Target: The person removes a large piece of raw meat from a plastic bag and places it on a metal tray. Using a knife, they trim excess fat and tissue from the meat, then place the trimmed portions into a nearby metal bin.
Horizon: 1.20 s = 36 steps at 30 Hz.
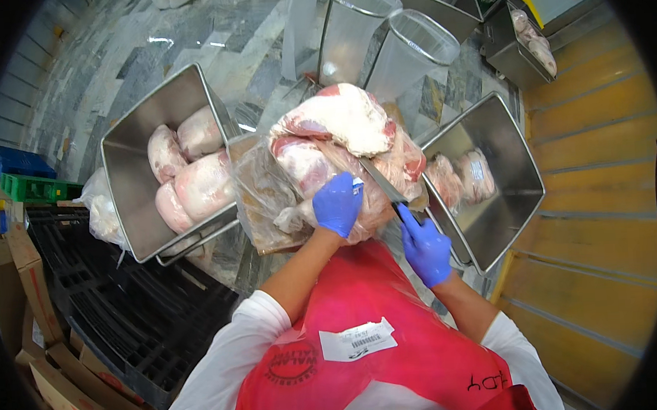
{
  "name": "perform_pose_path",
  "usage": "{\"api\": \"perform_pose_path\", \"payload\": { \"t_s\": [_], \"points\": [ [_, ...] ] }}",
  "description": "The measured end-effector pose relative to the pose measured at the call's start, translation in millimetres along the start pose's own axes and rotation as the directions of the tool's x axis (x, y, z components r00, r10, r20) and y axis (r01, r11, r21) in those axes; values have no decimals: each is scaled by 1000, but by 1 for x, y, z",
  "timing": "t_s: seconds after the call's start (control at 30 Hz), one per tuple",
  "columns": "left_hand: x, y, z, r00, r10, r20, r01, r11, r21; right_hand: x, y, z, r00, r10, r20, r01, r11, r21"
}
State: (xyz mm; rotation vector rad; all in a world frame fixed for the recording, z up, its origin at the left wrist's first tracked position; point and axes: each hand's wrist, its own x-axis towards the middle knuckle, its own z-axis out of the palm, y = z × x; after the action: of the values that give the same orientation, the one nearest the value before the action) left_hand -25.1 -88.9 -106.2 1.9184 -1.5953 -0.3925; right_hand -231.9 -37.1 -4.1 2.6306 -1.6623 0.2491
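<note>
Large pieces of raw meat [335, 119] lie piled in front of me on clear plastic wrap [257, 194], over brownish cardboard. My right hand [426, 250], in a blue glove, grips the dark handle of a knife [380, 178]. The blade points up and left, and its tip lies against the meat. My left hand [337, 204], also gloved in blue, rests against the wrapped meat with its fingers curled in. A small whitish piece shows at its fingertips; what it is cannot be made out.
A metal bin [130, 167] with several pieces of meat stands at left, another metal bin [517, 188] with wrapped meat at right. Clear plastic-lined frames [417, 52] stand ahead. A black pallet [125, 297] and cardboard boxes [71, 389] are at lower left. A yellowish wall [593, 146] runs along the right.
</note>
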Motion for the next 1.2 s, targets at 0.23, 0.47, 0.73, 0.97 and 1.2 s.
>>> {"api": "perform_pose_path", "payload": {
  "t_s": [0.23,0.47,0.73,0.97,1.2],
  "points": [
    [8,-7,1,997,67,-45,-65,997,44,107,-10,-75,981,-105,161,104,994,9],
    [3,-6,11,976,66,-210,-72,997,-18,297,-15,-112,796,-245,553,275,961,29],
    [-2,-12,16,968,42,-246,-36,999,28,379,-46,-111,631,-169,757,288,957,-26],
    [-2,-20,10,977,2,-214,-5,1000,-14,362,27,-112,685,-88,723,143,990,-15],
    [-2,-8,-8,967,-185,-173,161,976,-144,234,89,-75,867,-243,435,88,934,346]
  ]
}}
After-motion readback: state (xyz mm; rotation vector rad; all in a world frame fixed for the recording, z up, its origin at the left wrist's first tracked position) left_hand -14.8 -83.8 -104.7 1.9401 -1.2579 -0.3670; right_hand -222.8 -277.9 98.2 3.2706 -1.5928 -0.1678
